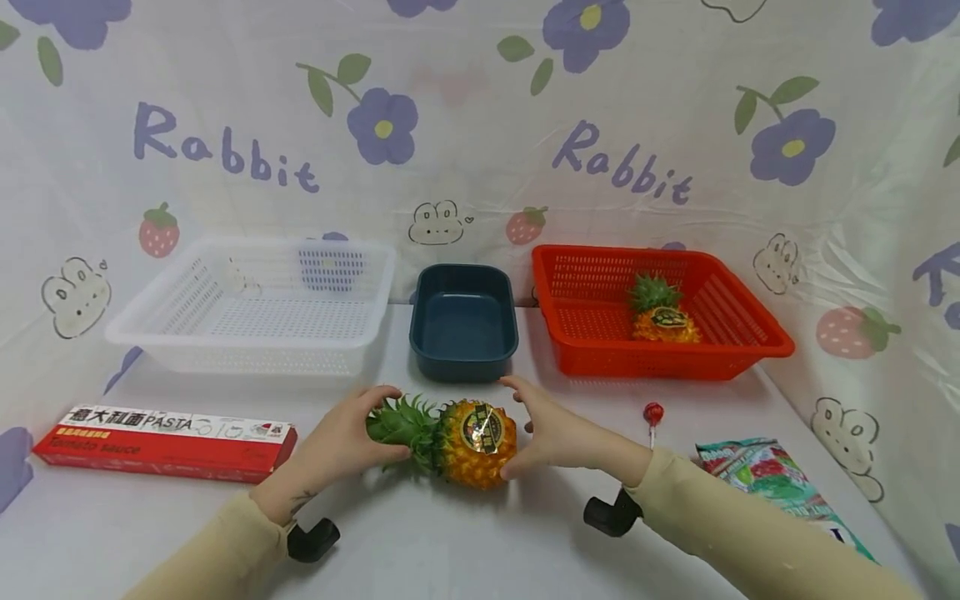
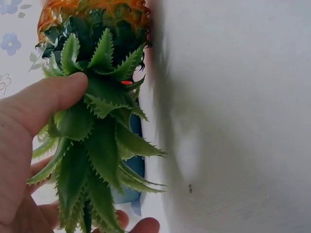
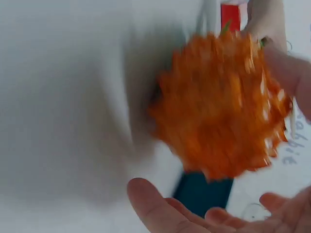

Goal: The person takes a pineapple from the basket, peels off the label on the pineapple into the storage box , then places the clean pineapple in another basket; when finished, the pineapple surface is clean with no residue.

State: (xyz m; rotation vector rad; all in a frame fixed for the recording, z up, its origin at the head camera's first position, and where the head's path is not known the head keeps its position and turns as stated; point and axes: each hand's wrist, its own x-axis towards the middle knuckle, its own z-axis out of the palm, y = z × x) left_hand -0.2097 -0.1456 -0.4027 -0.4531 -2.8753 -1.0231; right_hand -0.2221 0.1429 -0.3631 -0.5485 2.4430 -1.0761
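A pineapple [image 1: 465,467], orange and glossy with a dark gold-edged label, lies sideways on the table in the middle of the head view. My left hand [image 1: 341,446] holds its spiky green crown [image 2: 99,138], thumb on one side and fingers curled behind the leaves. Around the rounded orange end sits my right hand [image 1: 558,429], fingers spread wide. Its thumb is right at the fruit, while the fingertips stand apart from it. In the right wrist view the pineapple's knobbly base [image 3: 221,107] fills the space between thumb and fingers.
Behind the hands stand a white basket [image 1: 247,343], a dark blue bin [image 1: 463,367] and a red basket [image 1: 660,360] holding another pineapple [image 1: 663,321]. A pasta box [image 1: 165,446] lies left. To the right are a red lollipop [image 1: 653,413] and a green packet [image 1: 780,483].
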